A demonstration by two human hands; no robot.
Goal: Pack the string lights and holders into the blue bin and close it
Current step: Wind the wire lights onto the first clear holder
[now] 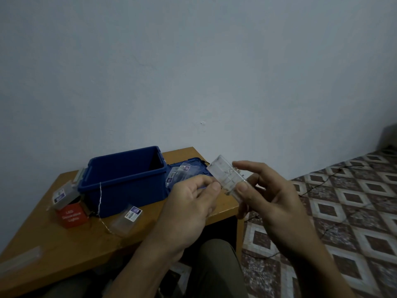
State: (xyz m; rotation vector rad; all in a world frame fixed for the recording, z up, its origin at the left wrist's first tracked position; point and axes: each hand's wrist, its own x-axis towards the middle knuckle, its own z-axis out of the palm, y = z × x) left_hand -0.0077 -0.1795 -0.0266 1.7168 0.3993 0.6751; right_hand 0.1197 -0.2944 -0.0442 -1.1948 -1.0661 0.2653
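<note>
your right hand (272, 196) pinches the holder (227, 177) with its thumb, fingers spread, over the right edge of the table (64, 244); your left hand (189, 203) pinches its near side. the bin (120, 183) stands open to the left.

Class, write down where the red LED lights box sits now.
In the head view, the red box sits on the wooden table at the left, close beside the open blue bin's near-left corner.
</note>
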